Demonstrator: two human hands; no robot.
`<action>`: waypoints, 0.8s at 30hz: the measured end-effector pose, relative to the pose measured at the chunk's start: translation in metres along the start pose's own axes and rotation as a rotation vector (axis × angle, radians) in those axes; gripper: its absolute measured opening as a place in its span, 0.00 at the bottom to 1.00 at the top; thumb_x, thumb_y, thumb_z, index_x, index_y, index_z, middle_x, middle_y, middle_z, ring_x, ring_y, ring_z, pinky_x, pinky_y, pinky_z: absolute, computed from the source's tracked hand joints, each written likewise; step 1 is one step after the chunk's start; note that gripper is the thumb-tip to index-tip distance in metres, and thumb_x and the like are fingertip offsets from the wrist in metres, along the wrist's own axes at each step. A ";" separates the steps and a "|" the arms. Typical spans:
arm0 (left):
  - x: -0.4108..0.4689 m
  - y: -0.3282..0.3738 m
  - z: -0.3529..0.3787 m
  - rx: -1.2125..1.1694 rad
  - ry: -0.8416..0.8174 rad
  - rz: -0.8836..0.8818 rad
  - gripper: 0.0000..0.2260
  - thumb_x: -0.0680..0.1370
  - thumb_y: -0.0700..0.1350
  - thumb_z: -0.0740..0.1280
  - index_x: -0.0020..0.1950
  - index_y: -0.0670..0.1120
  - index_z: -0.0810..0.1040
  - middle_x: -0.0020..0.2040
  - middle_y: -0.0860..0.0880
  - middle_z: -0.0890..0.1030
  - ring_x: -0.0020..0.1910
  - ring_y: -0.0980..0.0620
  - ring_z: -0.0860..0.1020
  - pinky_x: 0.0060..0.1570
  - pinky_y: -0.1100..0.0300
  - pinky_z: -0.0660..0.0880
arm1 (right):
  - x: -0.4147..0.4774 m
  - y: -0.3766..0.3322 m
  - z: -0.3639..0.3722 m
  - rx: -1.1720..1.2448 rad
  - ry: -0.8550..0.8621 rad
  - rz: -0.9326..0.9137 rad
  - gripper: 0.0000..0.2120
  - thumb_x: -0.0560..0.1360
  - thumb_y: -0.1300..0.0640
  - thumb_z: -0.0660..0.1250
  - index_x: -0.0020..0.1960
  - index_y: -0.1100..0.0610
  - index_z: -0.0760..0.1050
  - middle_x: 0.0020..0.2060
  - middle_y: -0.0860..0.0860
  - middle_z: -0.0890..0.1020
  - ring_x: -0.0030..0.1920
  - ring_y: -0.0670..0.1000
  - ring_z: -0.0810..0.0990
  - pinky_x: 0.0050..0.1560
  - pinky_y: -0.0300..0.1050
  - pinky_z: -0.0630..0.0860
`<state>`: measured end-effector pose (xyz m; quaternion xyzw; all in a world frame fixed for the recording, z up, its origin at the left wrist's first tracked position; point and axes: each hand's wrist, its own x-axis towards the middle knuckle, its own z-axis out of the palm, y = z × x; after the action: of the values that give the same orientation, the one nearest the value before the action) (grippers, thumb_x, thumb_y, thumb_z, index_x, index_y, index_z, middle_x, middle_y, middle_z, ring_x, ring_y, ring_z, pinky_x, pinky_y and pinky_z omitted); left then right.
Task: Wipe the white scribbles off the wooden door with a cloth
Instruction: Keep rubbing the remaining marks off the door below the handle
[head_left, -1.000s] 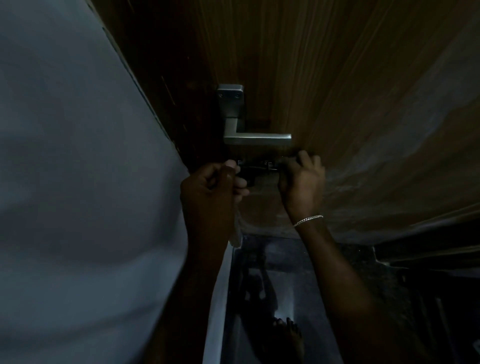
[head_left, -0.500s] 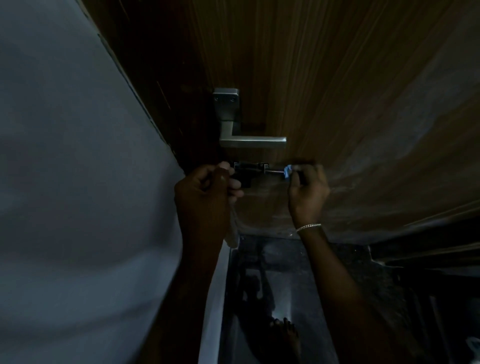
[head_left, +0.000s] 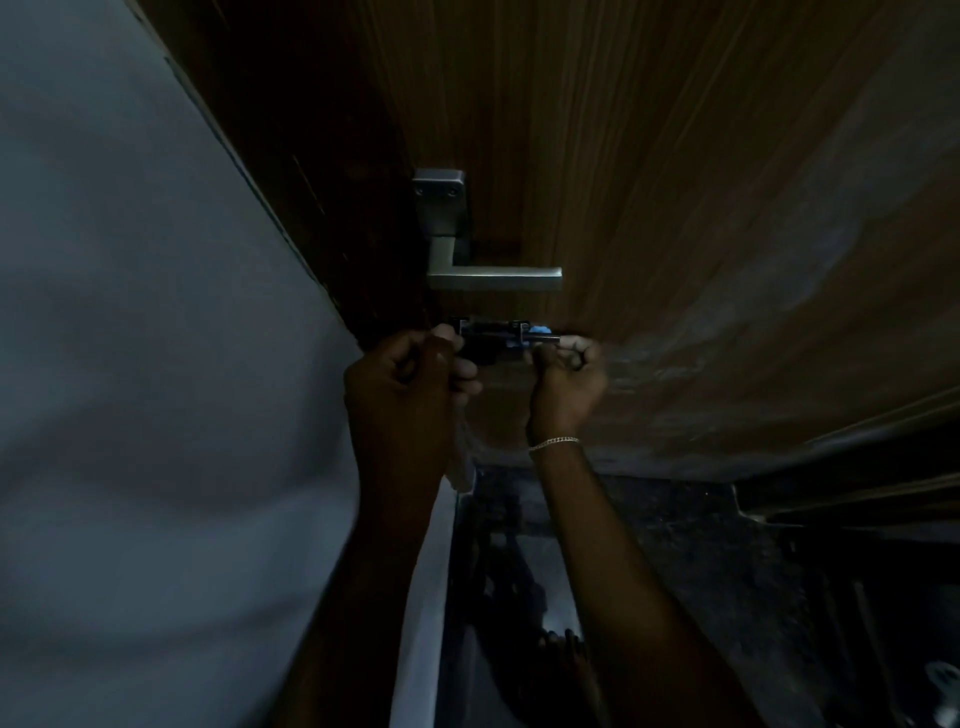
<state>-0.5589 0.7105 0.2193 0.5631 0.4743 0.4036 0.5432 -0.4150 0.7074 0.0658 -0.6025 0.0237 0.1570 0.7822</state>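
- My left hand curls by a black metal slide bolt, seemingly gripping a pale cloth that hangs below it.
- My right hand pinches the bolt's rod.
- Whitish scribbles smear the brown wooden door; the wiping seems unfinished.

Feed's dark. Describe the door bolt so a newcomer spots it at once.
On the wooden door, find the silver lever handle near its left edge. Directly below it lies the black sliding bolt, level between the left hand, which seems to hold a pale cloth, and the right hand gripping its rod. It is darker and slimmer than the handle, with a small blue piece on top.
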 end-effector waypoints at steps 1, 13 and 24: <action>-0.001 0.000 0.001 0.001 -0.002 0.001 0.09 0.82 0.44 0.66 0.43 0.50 0.82 0.33 0.52 0.84 0.32 0.55 0.83 0.33 0.67 0.77 | -0.001 -0.001 0.002 0.062 0.013 0.029 0.15 0.68 0.76 0.69 0.41 0.57 0.74 0.33 0.52 0.79 0.35 0.47 0.81 0.42 0.52 0.82; 0.001 0.001 -0.001 -0.033 0.000 -0.004 0.08 0.82 0.41 0.65 0.46 0.46 0.83 0.33 0.52 0.84 0.32 0.56 0.83 0.33 0.67 0.77 | 0.019 -0.004 -0.022 0.163 0.178 0.059 0.10 0.72 0.74 0.70 0.43 0.61 0.75 0.31 0.53 0.81 0.30 0.47 0.81 0.36 0.44 0.79; 0.005 -0.002 -0.004 -0.008 0.014 -0.012 0.08 0.82 0.42 0.65 0.45 0.46 0.83 0.33 0.52 0.84 0.32 0.55 0.83 0.33 0.66 0.78 | 0.054 -0.046 -0.066 -0.012 0.297 -0.030 0.06 0.70 0.74 0.70 0.47 0.69 0.79 0.36 0.57 0.83 0.34 0.47 0.81 0.40 0.45 0.78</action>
<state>-0.5617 0.7160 0.2173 0.5552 0.4798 0.4062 0.5445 -0.3410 0.6462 0.0780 -0.6242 0.1294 0.0546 0.7686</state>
